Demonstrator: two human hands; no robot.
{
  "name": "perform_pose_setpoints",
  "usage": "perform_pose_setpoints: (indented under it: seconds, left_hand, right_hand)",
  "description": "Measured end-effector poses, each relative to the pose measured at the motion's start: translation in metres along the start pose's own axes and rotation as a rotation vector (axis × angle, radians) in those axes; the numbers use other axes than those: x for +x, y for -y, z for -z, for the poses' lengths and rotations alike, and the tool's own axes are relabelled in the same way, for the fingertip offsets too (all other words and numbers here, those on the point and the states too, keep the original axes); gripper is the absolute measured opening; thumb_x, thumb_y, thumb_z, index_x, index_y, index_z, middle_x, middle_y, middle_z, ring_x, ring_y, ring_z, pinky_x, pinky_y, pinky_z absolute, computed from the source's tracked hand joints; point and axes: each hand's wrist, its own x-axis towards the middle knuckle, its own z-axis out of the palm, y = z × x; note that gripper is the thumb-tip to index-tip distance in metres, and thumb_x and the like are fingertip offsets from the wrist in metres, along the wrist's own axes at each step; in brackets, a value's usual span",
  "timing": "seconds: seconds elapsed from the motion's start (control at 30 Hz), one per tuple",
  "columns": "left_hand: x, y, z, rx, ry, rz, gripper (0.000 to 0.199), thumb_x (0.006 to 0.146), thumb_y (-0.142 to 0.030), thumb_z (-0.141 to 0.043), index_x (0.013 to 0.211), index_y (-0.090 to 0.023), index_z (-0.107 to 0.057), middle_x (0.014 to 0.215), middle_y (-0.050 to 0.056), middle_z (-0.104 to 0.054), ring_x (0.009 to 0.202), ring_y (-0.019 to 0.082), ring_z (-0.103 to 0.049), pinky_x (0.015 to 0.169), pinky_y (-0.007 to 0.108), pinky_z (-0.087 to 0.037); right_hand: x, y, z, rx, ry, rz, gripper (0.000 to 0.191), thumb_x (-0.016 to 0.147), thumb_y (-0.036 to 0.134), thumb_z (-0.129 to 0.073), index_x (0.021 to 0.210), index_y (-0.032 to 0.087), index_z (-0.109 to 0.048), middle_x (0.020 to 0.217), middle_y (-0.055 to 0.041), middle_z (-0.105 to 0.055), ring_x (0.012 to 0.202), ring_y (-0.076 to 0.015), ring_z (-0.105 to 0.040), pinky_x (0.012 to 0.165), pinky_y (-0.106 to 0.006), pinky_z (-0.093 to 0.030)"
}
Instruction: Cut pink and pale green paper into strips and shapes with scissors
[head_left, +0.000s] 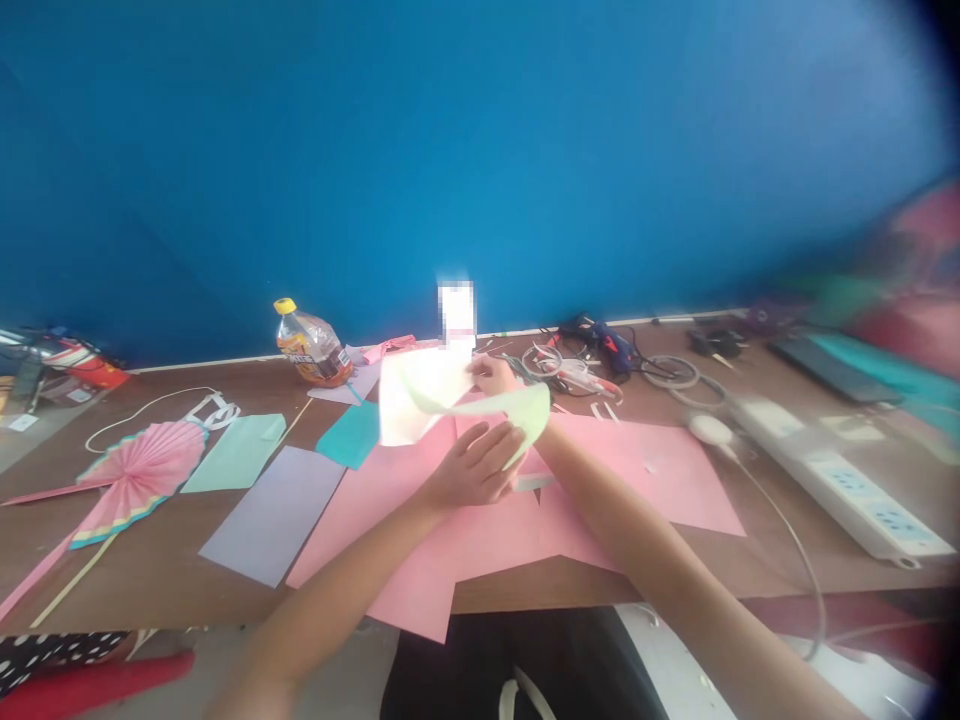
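Observation:
A pale green sheet of paper (pixel 536 410) is curled and raised above the table, its left part washed out by bright light. My left hand (pixel 480 468) grips the near right edge of the sheet, fingers pointing right and the thumb hidden. Behind the sheet, my right hand (pixel 493 374) has its fingers bent at the far edge, partly covered by the paper. Pink sheets of paper (pixel 405 590) lie overlapping under both arms. To their left are a lavender sheet (pixel 274 515), a teal sheet (pixel 349 435) and a mint sheet (pixel 236 455).
A pleated pink paper fan (pixel 154 465) lies at the left. A bottle with a yellow cap (pixel 311 345) stands tilted near the blue wall (pixel 480 150). Tangled cables (pixel 574 370) lie at the back right. A white power strip (pixel 862 495) and a dark flat device (pixel 832 368) are farther right.

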Motion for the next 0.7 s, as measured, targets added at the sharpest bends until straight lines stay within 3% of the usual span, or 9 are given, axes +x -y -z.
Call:
perform_pose_setpoints:
  seconds: [0.03, 0.13, 0.2, 0.27, 0.4, 0.47, 0.57, 0.63, 0.7]
  left_hand:
    - [0.000, -0.001, 0.000, -0.022, 0.032, 0.005, 0.039, 0.084, -0.021, -0.052, 0.123, -0.019, -0.054, 0.123, 0.013, -0.063, 0.125, 0.026, -0.054, 0.107, 0.045, -0.042]
    - [-0.003, 0.003, -0.001, -0.016, 0.087, 0.093, 0.044, 0.084, -0.022, -0.053, 0.127, -0.017, -0.052, 0.127, 0.015, -0.062, 0.126, 0.030, -0.053, 0.107, 0.049, -0.041]
    - [-0.007, 0.008, 0.000, -0.001, 0.121, 0.208, 0.048, 0.084, -0.026, -0.053, 0.130, -0.014, -0.049, 0.129, 0.018, -0.059, 0.129, 0.034, -0.049, 0.108, 0.053, -0.039]
    - [-0.010, 0.014, 0.000, -0.013, 0.174, 0.344, 0.051, 0.085, -0.029, -0.051, 0.132, -0.011, -0.048, 0.131, 0.020, -0.057, 0.130, 0.035, -0.048, 0.108, 0.054, -0.038]
    - [-0.016, 0.027, 0.002, -0.047, 0.267, 0.603, 0.047, 0.090, -0.028, -0.042, 0.133, -0.011, -0.049, 0.131, 0.018, -0.058, 0.127, 0.028, -0.051, 0.109, 0.045, -0.039]
    - [-0.015, 0.034, 0.000, -0.020, 0.303, 0.713, 0.040, 0.092, -0.026, -0.039, 0.126, -0.014, -0.056, 0.124, 0.014, -0.063, 0.125, 0.026, -0.053, 0.111, 0.045, -0.035]
    - [-0.011, 0.044, -0.005, 0.089, 0.376, 0.852, 0.035, 0.093, -0.025, -0.037, 0.115, -0.017, -0.063, 0.113, 0.012, -0.067, 0.123, 0.026, -0.052, 0.115, 0.053, -0.020]
    - [-0.010, 0.050, -0.008, 0.161, 0.457, 0.917, 0.039, 0.093, -0.025, -0.037, 0.124, -0.015, -0.058, 0.121, 0.015, -0.064, 0.128, 0.028, -0.048, 0.116, 0.057, -0.010]
    - [-0.012, 0.057, -0.009, 0.240, 0.524, 0.971, 0.048, 0.093, -0.025, -0.035, 0.137, -0.009, -0.045, 0.136, 0.019, -0.053, 0.133, 0.030, -0.041, 0.116, 0.060, -0.005]
  right_hand:
    - [-0.002, 0.002, -0.006, 0.050, 0.041, 0.037, 0.024, 0.074, 0.013, -0.056, 0.097, 0.020, -0.060, 0.090, -0.0037, -0.068, 0.094, -0.0168, -0.061, 0.081, -0.025, -0.050]
    - [-0.007, 0.009, -0.014, 0.195, 0.370, 0.121, 0.025, 0.072, 0.014, -0.062, 0.096, 0.020, -0.062, 0.088, -0.0033, -0.069, 0.089, -0.0166, -0.063, 0.076, -0.025, -0.051]
    - [-0.010, 0.013, -0.009, 0.184, 0.464, 0.154, 0.024, 0.069, 0.013, -0.061, 0.093, 0.019, -0.064, 0.084, -0.0023, -0.069, 0.087, -0.0167, -0.063, 0.073, -0.024, -0.051]
    - [-0.011, 0.016, 0.003, 0.116, 0.426, 0.137, 0.023, 0.068, 0.011, -0.058, 0.089, 0.018, -0.065, 0.080, -0.0022, -0.068, 0.081, -0.0169, -0.064, 0.068, -0.024, -0.051]
    - [-0.013, 0.036, 0.042, 0.018, 0.049, 0.043, 0.025, 0.065, 0.005, -0.045, 0.080, 0.013, -0.064, 0.076, -0.0051, -0.066, 0.064, -0.0137, -0.062, 0.056, -0.022, -0.046]
    - [-0.026, 0.061, 0.062, -0.080, -0.030, 0.198, 0.023, 0.066, 0.005, -0.043, 0.072, 0.013, -0.063, 0.068, -0.0042, -0.063, 0.060, -0.0121, -0.059, 0.053, -0.020, -0.043]
    - [-0.075, 0.118, 0.080, -0.156, 0.046, 0.552, 0.024, 0.071, 0.006, -0.040, 0.068, 0.016, -0.062, 0.067, -0.0022, -0.061, 0.061, -0.0116, -0.057, 0.055, -0.022, -0.043]
    - [-0.122, 0.156, 0.082, -0.186, 0.076, 0.842, 0.023, 0.076, 0.008, -0.042, 0.062, 0.018, -0.058, 0.064, -0.0014, -0.059, 0.060, -0.0115, -0.056, 0.055, -0.023, -0.044]
    - [-0.168, 0.185, 0.079, -0.179, 0.003, 1.024, 0.028, 0.082, 0.009, -0.042, 0.060, 0.020, -0.055, 0.059, 0.0000, -0.055, 0.056, -0.0111, -0.055, 0.053, -0.024, -0.045]
